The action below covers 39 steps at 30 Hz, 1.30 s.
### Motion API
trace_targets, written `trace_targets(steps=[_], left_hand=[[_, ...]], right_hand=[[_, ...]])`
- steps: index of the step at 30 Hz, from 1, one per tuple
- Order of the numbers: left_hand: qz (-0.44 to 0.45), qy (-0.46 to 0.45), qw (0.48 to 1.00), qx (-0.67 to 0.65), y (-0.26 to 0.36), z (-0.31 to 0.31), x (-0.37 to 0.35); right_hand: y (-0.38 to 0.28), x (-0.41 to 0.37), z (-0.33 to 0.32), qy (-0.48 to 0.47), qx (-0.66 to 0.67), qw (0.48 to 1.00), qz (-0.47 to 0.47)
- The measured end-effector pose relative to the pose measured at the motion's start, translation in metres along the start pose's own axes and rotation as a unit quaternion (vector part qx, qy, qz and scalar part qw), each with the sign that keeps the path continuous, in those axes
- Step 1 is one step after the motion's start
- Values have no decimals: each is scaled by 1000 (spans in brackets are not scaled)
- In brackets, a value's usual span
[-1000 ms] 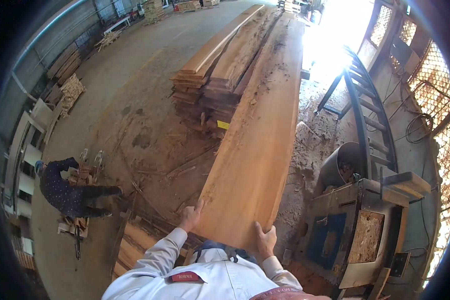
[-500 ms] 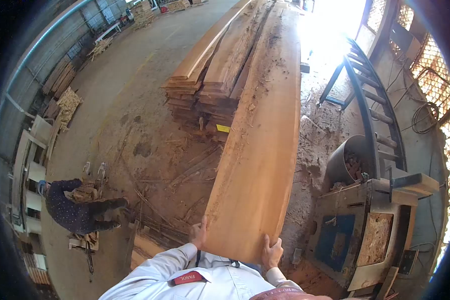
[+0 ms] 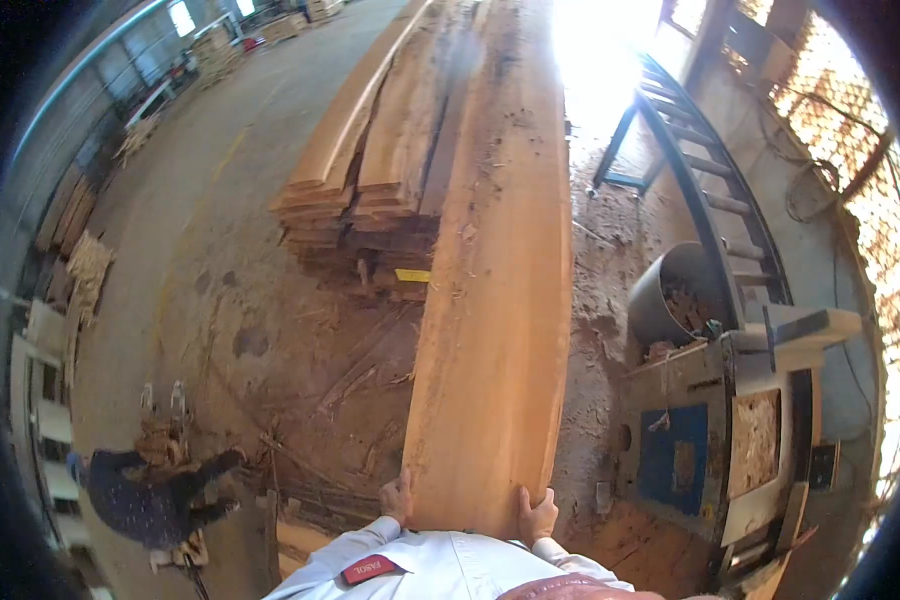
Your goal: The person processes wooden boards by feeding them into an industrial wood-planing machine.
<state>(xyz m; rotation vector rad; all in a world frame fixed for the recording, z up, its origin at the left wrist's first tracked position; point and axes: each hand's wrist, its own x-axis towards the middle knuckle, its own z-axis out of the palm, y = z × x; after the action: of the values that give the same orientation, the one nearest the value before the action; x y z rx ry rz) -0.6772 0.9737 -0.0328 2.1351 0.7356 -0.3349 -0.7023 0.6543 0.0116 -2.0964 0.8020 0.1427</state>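
A long, wide wooden board (image 3: 490,350) with rough, bark-marked edges stretches from my body toward the bright opening. My left hand (image 3: 397,498) grips its left edge near the close end, fingers partly hidden beneath. On the opposite edge, my right hand (image 3: 538,514) is closed with the thumb on top and the fingers under the wood. Bits of sawdust and chips lie along the board's left side. Left of it is a stack of similar planks (image 3: 360,200), with a yellow tag (image 3: 412,275) on its near end.
On the right stand a worn machine cabinet (image 3: 680,440), a round bin (image 3: 670,295) of scraps and a dark roller frame (image 3: 710,180). A co-worker (image 3: 150,495) bends over at lower left. Loose wood strips and sawdust cover the floor (image 3: 340,350) beside the stack.
My view has turned, so the stack and roller frame appear farther left. The board now points straighter ahead, its near end against my shirt. Both hands keep their hold.
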Motion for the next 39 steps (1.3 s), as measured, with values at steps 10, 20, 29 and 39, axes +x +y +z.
trace_targets(steps=[10,20,29,39], left_hand=[[58,-48,996,46,-30,-81,69],[119,-69,989,56,-33,-190,123],[53,-201,978,-12,-39,-231,150],[-107,-512,800,-295,-61,-255,156]], right_hand=[[-29,-60,96,63,22,998,-5],[-96,-135,171,85,61,992,72],[-125,-160,182,97,60,989,97],[-128,-164,168,97,85,985,114]])
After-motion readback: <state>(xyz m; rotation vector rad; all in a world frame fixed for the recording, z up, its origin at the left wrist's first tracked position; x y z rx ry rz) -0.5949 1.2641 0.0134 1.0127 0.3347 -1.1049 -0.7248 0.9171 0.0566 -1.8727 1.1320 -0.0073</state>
